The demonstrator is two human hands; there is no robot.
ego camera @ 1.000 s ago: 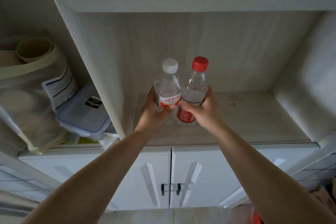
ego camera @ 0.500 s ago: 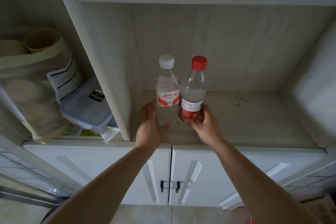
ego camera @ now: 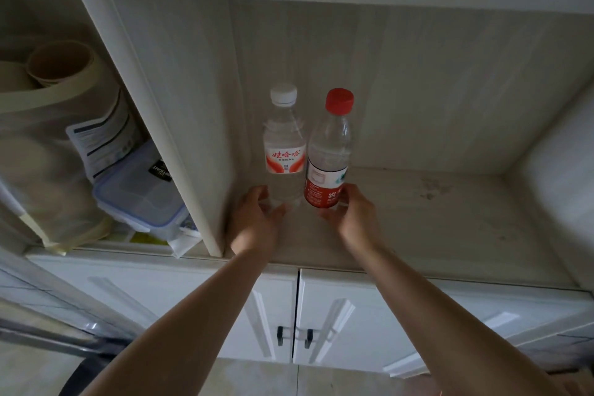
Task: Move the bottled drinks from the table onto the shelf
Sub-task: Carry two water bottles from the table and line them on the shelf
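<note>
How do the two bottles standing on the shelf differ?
The white-capped bottle stands left of the red-capped bottle. Its cap is white, the other's red. Its label is white with red characters; the other's is white above, red below. The left hand is at the first one's base, the right hand at the second's. Both are clear, capped, upright and side by side on the shelf.

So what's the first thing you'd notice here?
Two clear bottles stand upright side by side on the shelf: the white-capped bottle to the left and the red-capped bottle to its right. The left hand and right hand are low at their bases. A lidded plastic box sits in the next compartment over.
</note>
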